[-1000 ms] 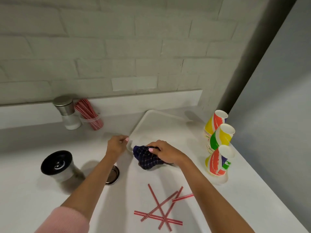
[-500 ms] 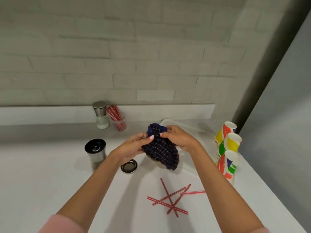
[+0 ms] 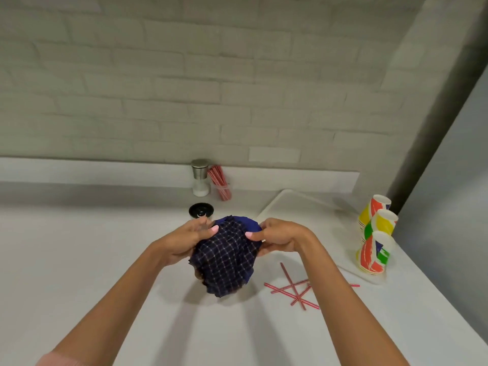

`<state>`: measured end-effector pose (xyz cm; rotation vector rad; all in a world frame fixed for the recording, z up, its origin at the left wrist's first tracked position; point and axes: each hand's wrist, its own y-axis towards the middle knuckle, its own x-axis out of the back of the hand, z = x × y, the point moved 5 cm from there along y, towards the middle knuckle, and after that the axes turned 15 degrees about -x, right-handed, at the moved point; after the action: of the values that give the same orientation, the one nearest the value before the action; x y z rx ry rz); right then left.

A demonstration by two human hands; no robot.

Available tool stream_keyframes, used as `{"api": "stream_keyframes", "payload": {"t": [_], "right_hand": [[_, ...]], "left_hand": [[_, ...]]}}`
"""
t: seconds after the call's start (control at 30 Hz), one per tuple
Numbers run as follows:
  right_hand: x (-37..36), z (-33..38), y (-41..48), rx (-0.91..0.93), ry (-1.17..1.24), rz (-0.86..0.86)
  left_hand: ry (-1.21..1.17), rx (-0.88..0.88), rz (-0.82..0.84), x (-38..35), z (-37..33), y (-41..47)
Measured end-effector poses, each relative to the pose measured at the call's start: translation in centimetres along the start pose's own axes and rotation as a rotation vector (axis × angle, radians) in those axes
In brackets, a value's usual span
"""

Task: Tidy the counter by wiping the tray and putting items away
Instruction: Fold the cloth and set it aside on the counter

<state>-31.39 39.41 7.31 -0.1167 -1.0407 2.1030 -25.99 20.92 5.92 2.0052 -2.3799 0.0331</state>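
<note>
Both hands are holding a dark blue checked cloth (image 3: 227,257) up in the air, in the middle of the frame. The left hand (image 3: 184,240) is pinching the cloth's left side and the right hand (image 3: 277,237) is pinching its right side, with the thumbs on top. The cloth is hanging down in a bunch above the white tabletop (image 3: 79,260). A second ago the right hand was pressing the cloth down on the white tray (image 3: 295,204) while the left hand was holding the tray's edge. Now the cloth is off the tray and lifted up, and the tray is sitting bare in the right middle of the frame. Red striped straws (image 3: 290,289) are lying crossed on the tabletop at the lower right, just like before. Three colorful paper cups (image 3: 376,233) are standing at the right edge. A black-topped jar (image 3: 201,210) is peeking out behind the left hand. A shaker (image 3: 200,178) and a cup of straws (image 3: 220,183) are standing by the wall.
</note>
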Motion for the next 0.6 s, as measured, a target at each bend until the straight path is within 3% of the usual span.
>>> {"api": "stream_keyframes", "payload": {"t": [0.2, 0.6], "right_hand": [[-7.3, 2.4, -1.4, 0.053, -0.071, -0.04], [-21.5, 5.9, 3.4, 0.186, -0.187, -0.174]], "left_hand": [[0.042, 0.046, -0.064, 5.0, 0.7, -8.8], [0.114, 0.095, -0.363, 15.7, 3.7, -21.1]]}}
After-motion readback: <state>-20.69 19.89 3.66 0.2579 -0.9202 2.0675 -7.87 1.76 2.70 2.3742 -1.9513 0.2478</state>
